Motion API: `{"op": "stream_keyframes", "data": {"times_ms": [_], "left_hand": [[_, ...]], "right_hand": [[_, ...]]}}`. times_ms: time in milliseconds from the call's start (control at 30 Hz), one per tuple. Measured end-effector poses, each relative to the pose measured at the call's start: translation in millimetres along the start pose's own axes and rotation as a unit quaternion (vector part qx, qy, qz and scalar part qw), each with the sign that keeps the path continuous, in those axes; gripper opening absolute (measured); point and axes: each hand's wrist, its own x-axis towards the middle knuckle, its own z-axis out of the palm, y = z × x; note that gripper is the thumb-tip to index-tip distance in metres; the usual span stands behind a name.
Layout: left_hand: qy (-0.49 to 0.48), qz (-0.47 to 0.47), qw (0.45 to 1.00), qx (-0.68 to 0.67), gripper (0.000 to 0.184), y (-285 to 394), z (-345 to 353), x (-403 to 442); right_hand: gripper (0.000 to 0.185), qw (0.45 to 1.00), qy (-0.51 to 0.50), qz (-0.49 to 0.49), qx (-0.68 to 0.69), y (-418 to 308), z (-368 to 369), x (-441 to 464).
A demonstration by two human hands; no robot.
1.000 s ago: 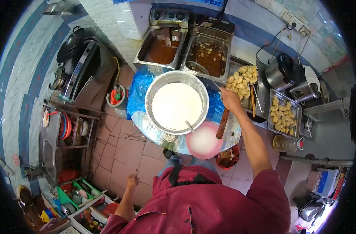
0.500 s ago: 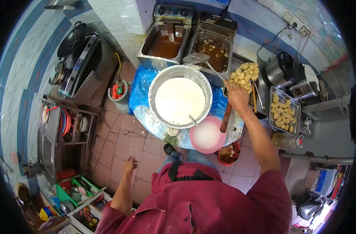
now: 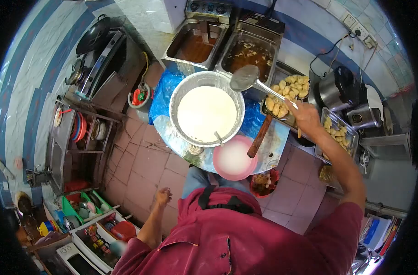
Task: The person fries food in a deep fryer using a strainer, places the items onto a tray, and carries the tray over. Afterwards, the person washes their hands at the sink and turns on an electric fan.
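You have the round table (image 3: 273, 149), partly draped in blue plastic, in front of you, with the wide grey metal pot (image 3: 173, 110) of creamy white batter on it, the rectangular stainless-steel fryer (image 3: 258, 32) of brown oil beyond its far edge, and the round pink plastic bowl (image 3: 236, 177) of cloudy liquid by its front edge. What has changed over the last second is the long-handled metal skimmer (image 3: 244, 78): you have raised it and drawn it rightward, so its head looks clear of the oil, above the fryer's front rim and the pot's far right edge. Whether anything clings to it is hard to tell. Your right hand (image 3: 306, 118), fingers closed round the handle, is beside the heaped pale-yellow chunks (image 3: 296, 85); your left hand (image 3: 163, 196) hangs apart, seemingly empty, fingers loosely bent.
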Motion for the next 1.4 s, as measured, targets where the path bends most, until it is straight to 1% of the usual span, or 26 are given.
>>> {"op": "stream_keyframes", "data": {"times_ms": [33, 100, 167, 200, 233, 300, 333, 400, 433, 467, 500, 567, 700, 767, 800, 867, 933, 1000, 1033, 1100, 1133, 1200, 1233, 1300, 1400], "left_hand": [[0.017, -0.016, 1.0, 0.005, 0.027, -4.4, 1.2, -4.0], [0.038, -0.034, 0.999, 0.007, 0.027, -12.9, 2.4, -10.5], [0.053, -0.047, 0.997, -0.017, 0.026, -22.0, 2.7, -16.8], [0.055, -0.046, 0.997, -0.019, 0.026, -24.5, 1.8, -18.1], [0.05, -0.045, 0.997, -0.03, 0.026, -27.4, 0.4, -19.2], [0.047, -0.047, 0.997, -0.04, 0.025, -35.0, -1.2, -22.4], [0.047, -0.035, 0.997, -0.051, 0.026, -37.3, -2.0, -25.0], [0.048, -0.02, 0.997, -0.055, 0.026, -40.1, -5.8, -24.0], [0.042, -0.039, 0.998, -0.036, 0.026, -38.9, -6.0, -19.6], [0.034, -0.057, 0.998, -0.018, 0.026, -36.6, -7.2, -14.7], [0.033, -0.055, 0.998, -0.013, 0.026, -34.3, -9.2, -10.0], [0.07, -0.063, 0.995, -0.016, 0.024, -27.3, -7.7, -6.4], [0.08, -0.041, 0.995, -0.049, 0.021, -19.3, -4.4, 3.6], [0.052, -0.042, 0.997, -0.039, 0.019, -6.4, -0.6, 1.0], [0.05, -0.039, 0.997, -0.037, 0.019, 0.3, 2.3, -0.8], [0.047, -0.063, 0.997, -0.018, 0.019, 8.5, 9.8, -5.8], [0.032, -0.055, 0.998, -0.018, 0.02, 17.5, 9.8, -4.9], [0.016, -0.047, 0.999, -0.019, 0.02, 25.2, 8.9, 2.3], [0.024, -0.04, 0.999, -0.011, 0.022, 27.4, 9.5, 4.8], [0.034, -0.035, 0.999, -0.004, 0.024, 29.7, 8.6, 8.7], [0.03, -0.028, 0.999, -0.003, 0.026, 31.7, 8.4, 10.3], [0.027, -0.024, 0.999, -0.003, 0.028, 31.4, 8.4, 7.8], [0.024, -0.022, 0.999, -0.003, 0.028, 31.5, 9.3, 6.6], [0.02, -0.02, 1.0, -0.007, 0.028, 23.7, 9.5, 10.1], [0.005, -0.041, 0.999, -0.028, 0.027, -3.9, 6.1, 13.2]], "right_hand": [[0.053, 0.999, -0.016, -0.004, -0.028, 9.6, -2.6, -2.7], [0.052, 1.0, -0.013, -0.006, -0.025, 26.6, 2.7, -3.9], [0.053, 0.997, 0.034, 0.024, -0.067, 35.2, 11.3, 1.2], [0.05, 0.997, 0.046, 0.046, -0.052, 35.1, 15.8, 5.9], [0.05, 0.997, 0.049, 0.044, -0.051, 31.6, 18.7, 12.3], [0.047, 0.992, 0.041, 0.113, 0.038, 18.5, 26.2, 23.5], [0.044, 0.987, 0.051, 0.132, 0.074, 11.0, 32.4, 30.8], [0.044, 0.986, 0.047, 0.133, 0.085, -0.9, 40.5, 45.2], [0.044, 0.986, 0.042, 0.134, 0.091, -5.4, 42.2, 47.8], [0.046, 0.988, 0.066, 0.11, 0.081, -8.6, 42.4, 47.1], [0.046, 0.988, 0.066, 0.115, 0.081, -9.5, 42.8, 43.0], [0.049, 0.994, 0.062, 0.079, 0.048, -11.6, 42.7, 29.8], [0.052, 0.996, 0.04, 0.085, -0.002, 4.6, 18.4, 6.8], [0.052, 0.994, 0.024, 0.106, -0.028, 12.5, 12.0, 7.5], [0.049, 0.993, 0.031, 0.117, -0.007, 11.5, 9.4, 11.3], [0.048, 0.99, 0.041, 0.131, 0.011, 3.6, 13.6, 27.1], [0.046, 0.987, 0.051, 0.147, 0.031, -7.5, 25.8, 42.5], [0.044, 0.989, 0.057, 0.132, 0.047, -16.3, 38.2, 56.1], [0.044, 0.988, 0.057, 0.133, 0.048, -18.6, 38.9, 57.8], [0.043, 0.993, 0.076, 0.09, 0.031, -22.6, 40.9, 61.4], [0.043, 0.993, 0.075, 0.088, 0.032, -19.8, 39.7, 61.8], [0.042, 0.996, 0.024, 0.089, 0.021, -5.0, 36.4, 56.7], [0.042, 0.996, 0.024, 0.087, 0.02, 4.0, 40.2, 52.0], [0.044, 0.997, 0.015, 0.073, -0.033, 19.3, 46.2, 44.2], [0.042, 0.995, 0.026, 0.083, -0.044, 18.9, 33.1, 42.3]]}}
